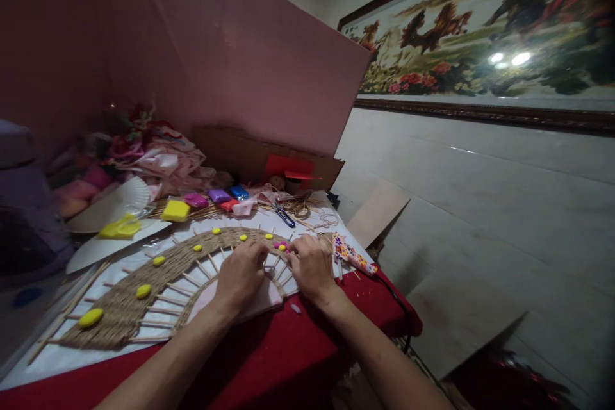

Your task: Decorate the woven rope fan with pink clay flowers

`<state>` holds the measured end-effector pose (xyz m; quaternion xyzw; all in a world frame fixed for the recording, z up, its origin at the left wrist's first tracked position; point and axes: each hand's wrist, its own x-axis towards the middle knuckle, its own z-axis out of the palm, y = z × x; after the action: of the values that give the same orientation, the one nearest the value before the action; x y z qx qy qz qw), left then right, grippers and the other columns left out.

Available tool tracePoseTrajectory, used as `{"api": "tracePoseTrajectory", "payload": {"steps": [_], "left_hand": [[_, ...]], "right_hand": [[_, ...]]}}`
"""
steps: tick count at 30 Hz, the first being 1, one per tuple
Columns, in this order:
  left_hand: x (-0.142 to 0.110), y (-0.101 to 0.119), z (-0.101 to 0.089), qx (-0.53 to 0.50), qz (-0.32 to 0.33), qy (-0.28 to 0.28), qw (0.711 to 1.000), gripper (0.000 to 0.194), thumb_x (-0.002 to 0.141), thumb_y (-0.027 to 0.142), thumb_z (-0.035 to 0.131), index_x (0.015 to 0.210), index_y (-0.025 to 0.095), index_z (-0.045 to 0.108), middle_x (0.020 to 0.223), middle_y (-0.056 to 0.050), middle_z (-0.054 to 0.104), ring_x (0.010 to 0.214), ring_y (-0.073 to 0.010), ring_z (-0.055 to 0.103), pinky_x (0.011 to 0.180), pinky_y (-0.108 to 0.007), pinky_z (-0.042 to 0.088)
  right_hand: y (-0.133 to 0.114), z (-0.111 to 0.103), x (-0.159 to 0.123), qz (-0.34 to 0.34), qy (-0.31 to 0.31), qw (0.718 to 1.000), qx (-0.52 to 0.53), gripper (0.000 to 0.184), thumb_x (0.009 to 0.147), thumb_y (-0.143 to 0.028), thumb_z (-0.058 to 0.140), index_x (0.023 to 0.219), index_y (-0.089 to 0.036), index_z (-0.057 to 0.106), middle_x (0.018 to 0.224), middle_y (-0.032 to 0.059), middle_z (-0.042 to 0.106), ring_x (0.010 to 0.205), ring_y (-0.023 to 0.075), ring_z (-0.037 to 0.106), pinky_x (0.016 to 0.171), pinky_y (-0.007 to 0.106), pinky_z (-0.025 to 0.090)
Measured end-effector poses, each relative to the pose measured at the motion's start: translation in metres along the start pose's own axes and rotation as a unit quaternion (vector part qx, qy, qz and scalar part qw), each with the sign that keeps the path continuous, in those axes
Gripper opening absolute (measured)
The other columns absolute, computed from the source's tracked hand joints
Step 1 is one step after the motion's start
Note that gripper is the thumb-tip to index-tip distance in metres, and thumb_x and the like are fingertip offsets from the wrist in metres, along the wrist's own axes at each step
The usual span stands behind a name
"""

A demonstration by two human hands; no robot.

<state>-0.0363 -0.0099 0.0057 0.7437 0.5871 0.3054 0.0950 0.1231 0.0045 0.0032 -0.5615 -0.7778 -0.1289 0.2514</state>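
A fan-shaped piece of woven brown twine on thin wooden sticks [115, 304] lies across the table in front of me. Yellow clay discs [143, 291] are spaced along its curved band. Around one yellow disc near the right end sit small magenta clay bits [277, 245]. My right hand [312, 269] has its curled fingertips right beside those bits, apparently touching them. Just to the left, over the fan's inner sticks, my left hand [243, 275] is closed with thumb and fingers pinched together. Whatever either pinch holds is hidden or too small to name.
Wrapped clay packs, among them a yellow one [175, 210] and a purple one [219, 195], lie behind the fan. Blue-handled snips [284, 214] rest nearby. A flower-patterned glue gun [353, 256] is at right on the red-covered table [269, 359]. Cardboard [230, 147] stands behind.
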Motion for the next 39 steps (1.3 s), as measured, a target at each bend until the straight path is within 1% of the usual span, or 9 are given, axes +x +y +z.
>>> {"api": "tracePoseTrajectory", "payload": {"steps": [3,6,10,15,21,26,29,33,39], "left_hand": [[-0.001,0.000,0.000,0.013,0.001,-0.001,1.000,0.023,0.086,0.019,0.040,0.083,0.020,0.062,0.087,-0.006,0.064,0.086,-0.0201,0.057,0.070,-0.029,0.038],[-0.001,0.001,0.001,0.004,0.001,-0.003,1.000,0.023,0.087,0.020,0.040,0.085,0.019,0.063,0.089,-0.006,0.064,0.087,-0.0204,0.057,0.071,-0.029,0.038],[-0.002,0.001,0.001,-0.003,0.005,-0.004,1.000,0.024,0.087,0.020,0.039,0.085,0.019,0.063,0.089,-0.007,0.064,0.086,-0.0201,0.057,0.071,-0.029,0.038],[-0.003,0.001,0.003,0.005,0.004,0.004,1.000,0.022,0.087,0.019,0.040,0.082,0.020,0.061,0.087,-0.005,0.063,0.084,-0.0184,0.057,0.068,-0.028,0.037],[-0.004,0.001,0.003,0.008,0.019,-0.003,1.000,0.021,0.085,0.017,0.041,0.083,0.020,0.061,0.087,-0.005,0.062,0.081,-0.0188,0.056,0.066,-0.029,0.037],[-0.004,0.002,0.002,0.015,0.018,-0.003,1.000,0.024,0.086,0.015,0.038,0.083,0.020,0.061,0.085,-0.005,0.061,0.081,-0.0187,0.056,0.066,-0.029,0.036],[-0.004,0.002,0.002,0.009,0.018,-0.004,1.000,0.023,0.085,0.014,0.039,0.083,0.020,0.061,0.086,-0.005,0.062,0.081,-0.0187,0.055,0.067,-0.028,0.036],[-0.005,0.002,0.002,0.016,0.023,-0.008,1.000,0.023,0.085,0.014,0.039,0.082,0.019,0.061,0.085,-0.006,0.061,0.080,-0.0193,0.055,0.065,-0.029,0.036],[-0.004,0.000,0.004,0.011,0.021,-0.004,1.000,0.023,0.087,0.017,0.039,0.081,0.020,0.061,0.085,-0.005,0.062,0.080,-0.0183,0.055,0.065,-0.028,0.035]], "right_hand": [[-0.002,0.002,0.001,0.009,-0.003,1.000,-0.016,0.005,0.080,-0.025,0.063,0.081,-0.021,0.064,0.084,0.0050,0.063,0.084,0.0210,0.053,0.076,0.034,0.031],[-0.004,0.004,0.004,0.008,-0.010,1.000,-0.027,0.007,0.080,-0.028,0.063,0.081,-0.021,0.065,0.083,0.0050,0.063,0.083,0.0211,0.053,0.075,0.034,0.031],[-0.006,0.006,0.006,0.006,-0.013,0.999,-0.035,0.007,0.079,-0.027,0.065,0.081,-0.020,0.066,0.083,0.0053,0.064,0.083,0.0209,0.053,0.074,0.034,0.030],[-0.006,0.009,0.007,-0.012,-0.015,0.999,-0.040,0.009,0.080,-0.028,0.065,0.081,-0.020,0.067,0.082,0.0055,0.063,0.082,0.0201,0.053,0.074,0.034,0.030],[-0.007,0.008,0.007,-0.033,-0.019,0.998,-0.058,0.010,0.081,-0.029,0.062,0.081,-0.020,0.067,0.081,0.0064,0.063,0.081,0.0211,0.051,0.071,0.034,0.029],[-0.002,-0.002,-0.001,-0.058,-0.004,0.997,-0.060,0.014,0.086,-0.024,0.054,0.090,-0.021,0.067,0.082,0.0065,0.060,0.080,0.0211,0.048,0.070,0.033,0.028],[0.002,-0.006,-0.008,-0.070,-0.001,0.996,-0.062,0.018,0.085,-0.018,0.052,0.096,-0.021,0.065,0.084,0.0066,0.058,0.081,0.0210,0.046,0.071,0.033,0.028],[0.003,-0.004,-0.014,-0.084,-0.015,0.994,-0.070,0.022,0.085,-0.015,0.049,0.099,-0.022,0.064,0.086,0.0072,0.056,0.082,0.0212,0.043,0.070,0.033,0.027],[0.002,0.001,-0.014,-0.100,-0.020,0.992,-0.080,0.028,0.084,-0.014,0.050,0.107,-0.023,0.062,0.086,0.0073,0.055,0.083,0.0216,0.042,0.069,0.033,0.025]]}}
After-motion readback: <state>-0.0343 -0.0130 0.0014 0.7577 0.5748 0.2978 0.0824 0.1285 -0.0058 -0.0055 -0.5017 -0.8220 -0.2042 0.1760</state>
